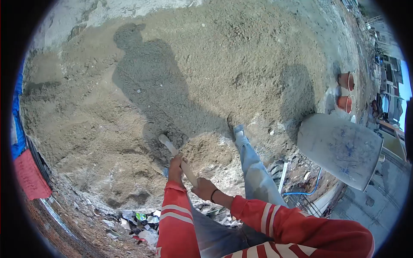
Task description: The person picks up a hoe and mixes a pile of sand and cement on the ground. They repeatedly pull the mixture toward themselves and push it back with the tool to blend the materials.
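My left hand point(175, 167), in a red sleeve with white stripes, is closed around a pale wooden tool handle point(171, 148). Farther along the same handle, closer to my body, my right hand point(204, 188) grips it too; a black band circles that wrist. The handle slants over a broad spread of damp, sandy grey-brown material point(206, 56). Its rounded far end hangs above a dark, dug-up patch point(172, 129). No blade shows, so the tool's kind cannot be told. My foot point(239, 130) stands in the material right of the handle.
A large grey tub or barrow-like container point(340, 148) stands at the right, near two orange-brown buckets point(345, 103). Rubble and litter point(142, 221) lie close to my legs. A blue hose point(316, 185) curves over debris. Red cloth point(32, 174) lies at the left edge.
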Action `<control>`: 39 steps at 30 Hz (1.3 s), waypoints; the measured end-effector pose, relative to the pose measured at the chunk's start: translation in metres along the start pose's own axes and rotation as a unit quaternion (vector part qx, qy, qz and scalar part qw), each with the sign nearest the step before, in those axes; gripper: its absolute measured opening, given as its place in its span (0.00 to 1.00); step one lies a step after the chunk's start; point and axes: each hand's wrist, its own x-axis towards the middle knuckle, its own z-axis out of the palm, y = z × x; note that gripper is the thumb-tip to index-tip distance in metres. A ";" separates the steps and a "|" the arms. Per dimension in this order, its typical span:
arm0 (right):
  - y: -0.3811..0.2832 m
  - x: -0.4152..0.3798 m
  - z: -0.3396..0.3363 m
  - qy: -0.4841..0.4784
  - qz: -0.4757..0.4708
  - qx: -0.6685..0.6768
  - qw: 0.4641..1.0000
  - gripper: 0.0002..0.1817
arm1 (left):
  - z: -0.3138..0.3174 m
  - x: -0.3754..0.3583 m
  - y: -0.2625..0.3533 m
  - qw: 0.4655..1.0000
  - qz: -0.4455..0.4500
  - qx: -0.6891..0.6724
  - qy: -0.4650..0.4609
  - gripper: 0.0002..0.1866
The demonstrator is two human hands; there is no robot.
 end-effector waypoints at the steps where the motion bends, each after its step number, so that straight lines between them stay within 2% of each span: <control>1: 0.000 -0.005 -0.021 0.016 0.002 0.018 1.000 0.21 | 0.002 0.005 0.004 0.996 -0.019 -0.078 -0.039 0.06; 3: -0.007 -0.027 -0.076 -0.024 0.030 0.051 0.998 0.20 | 0.026 -0.014 0.009 0.995 0.010 -0.077 -0.066 0.07; 4: 0.005 -0.033 -0.107 -0.014 0.029 0.065 0.997 0.20 | 0.046 -0.029 0.016 0.991 0.036 -0.098 -0.089 0.07; 5: 0.026 -0.044 -0.142 -0.082 0.018 0.109 0.990 0.20 | 0.081 -0.059 0.025 0.991 0.025 -0.132 -0.017 0.08; 6: 0.048 -0.055 -0.180 -0.150 0.001 0.149 0.977 0.20 | 0.104 -0.060 0.027 0.992 0.030 -0.119 -0.019 0.08; 8: 0.087 -0.081 -0.268 -0.155 -0.043 0.108 0.981 0.17 | 0.152 -0.060 0.034 0.976 0.000 -0.215 -0.019 0.09; 9: 0.103 -0.101 -0.319 -0.190 -0.024 0.139 0.972 0.15 | 0.184 -0.068 0.039 0.978 0.007 -0.209 -0.021 0.09; 10: 0.131 -0.116 -0.363 -0.207 -0.045 0.165 0.963 0.14 | 0.227 -0.085 0.044 0.974 0.016 -0.224 -0.028 0.08; 11: 0.167 -0.125 -0.400 -0.109 -0.159 -0.007 0.981 0.15 | 0.273 -0.097 0.047 0.970 0.024 -0.238 -0.035 0.07; 12: 0.177 -0.149 -0.455 -0.075 -0.170 -0.065 0.980 0.16 | 0.322 -0.104 0.044 0.967 0.027 -0.244 -0.069 0.08; 13: 0.197 -0.168 -0.504 -0.045 -0.134 -0.113 0.983 0.17 | 0.375 -0.110 0.036 0.963 0.028 -0.249 -0.101 0.09; 14: 0.223 -0.185 -0.548 0.047 -0.151 -0.189 0.969 0.17 | 0.436 -0.124 0.029 0.957 0.010 -0.257 -0.136 0.08; 15: 0.237 -0.206 -0.591 0.112 -0.090 -0.273 0.951 0.17 | 0.491 -0.170 0.028 0.943 0.005 -0.261 -0.207 0.08; 16: 0.257 -0.224 -0.627 0.192 -0.065 -0.329 0.922 0.16 | 0.541 -0.219 0.026 0.935 -0.032 -0.285 -0.207 0.08; 17: 0.256 -0.243 -0.654 0.250 0.013 -0.376 0.892 0.14 | 0.580 -0.218 0.016 0.912 -0.058 -0.321 -0.247 0.08; 18: 0.283 -0.254 -0.680 0.325 -0.018 -0.405 0.854 0.13 | 0.612 -0.243 0.009 0.899 -0.081 -0.327 -0.280 0.08; 20: 0.311 -0.269 -0.714 0.413 -0.019 -0.426 0.805 0.12 | 0.652 -0.260 -0.004 0.876 -0.102 -0.327 -0.341 0.08; 21: 0.317 -0.271 -0.719 0.409 -0.024 -0.429 0.805 0.12 | 0.655 -0.265 -0.010 0.874 -0.099 -0.333 -0.339 0.08; 23: 0.325 -0.267 -0.708 0.442 -0.055 -0.422 0.790 0.10 | 0.642 -0.276 -0.014 0.855 -0.024 -0.310 -0.415 0.13; 24: 0.318 -0.259 -0.689 0.439 -0.074 -0.428 0.786 0.09 | 0.624 -0.275 -0.011 0.855 -0.015 -0.315 -0.412 0.13; 25: 0.316 -0.245 -0.663 0.435 -0.052 -0.413 0.799 0.09 | 0.599 -0.273 -0.007 0.872 -0.003 -0.309 -0.379 0.11; 26: 0.300 -0.234 -0.631 0.377 -0.027 -0.386 0.841 0.10 | 0.571 -0.267 -0.004 0.888 0.010 -0.306 -0.344 0.09; 27: 0.289 -0.218 -0.597 0.327 -0.044 -0.359 0.873 0.11 | 0.536 -0.251 -0.004 0.892 0.034 -0.304 -0.331 0.09; 28: 0.287 -0.200 -0.557 0.302 -0.112 -0.385 0.865 0.11 | 0.497 -0.227 -0.002 0.897 0.062 -0.307 -0.312 0.09; 29: 0.260 -0.184 -0.513 0.264 -0.141 -0.353 0.886 0.13 | 0.455 -0.205 0.003 0.895 0.084 -0.328 -0.289 0.09; 31: 0.237 -0.141 -0.418 0.198 -0.142 -0.299 0.923 0.15 | 0.363 -0.165 0.016 0.936 0.124 -0.295 -0.144 0.08; 32: 0.228 -0.118 -0.369 0.151 -0.099 -0.281 0.942 0.14 | 0.316 -0.151 0.025 0.932 0.139 -0.313 -0.121 0.08; 34: 0.180 -0.089 -0.276 0.129 -0.129 -0.231 0.956 0.13 | 0.223 -0.132 0.045 0.952 0.190 -0.233 0.063 0.07; 36: 0.134 -0.063 -0.191 0.115 -0.150 -0.199 0.961 0.13 | 0.133 -0.117 0.067 0.932 0.264 -0.227 0.103 0.06; 38: 0.072 -0.046 -0.131 0.098 -0.140 -0.186 0.968 0.13 | 0.060 -0.125 0.116 0.919 0.290 -0.214 0.162 0.07; 39: 0.044 -0.033 -0.104 0.107 -0.157 -0.177 0.966 0.15 | 0.026 -0.125 0.141 0.912 0.324 -0.201 0.154 0.07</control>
